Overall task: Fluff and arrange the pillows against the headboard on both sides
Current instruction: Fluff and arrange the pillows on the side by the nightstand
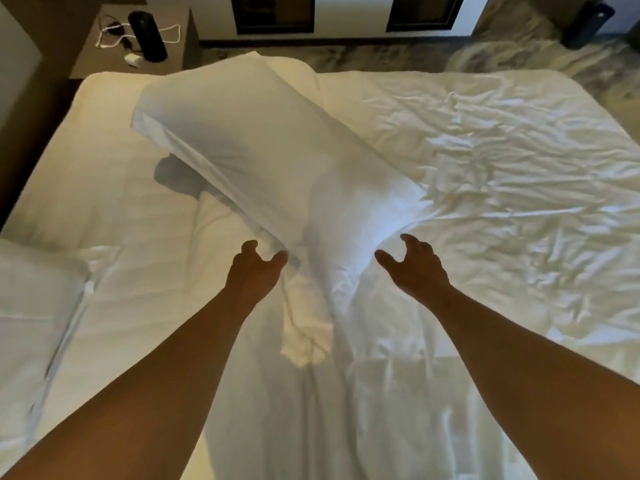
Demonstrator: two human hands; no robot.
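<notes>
Both hands were empty, fingers loosely curled: left hand (254, 268), right hand (412, 263), flanking the near end of a tilted white pillow (263, 161) mid-bed. Second pillow (34, 299) sat left; nightstand (138, 39) beyond the far corner.

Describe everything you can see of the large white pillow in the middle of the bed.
The large white pillow is long, soft and plump, in a smooth cloth case. It lies slanted, its far end lifted above the white bed sheet and casting a shadow. Its near end is between the left hand and right hand; neither grips it.
</notes>
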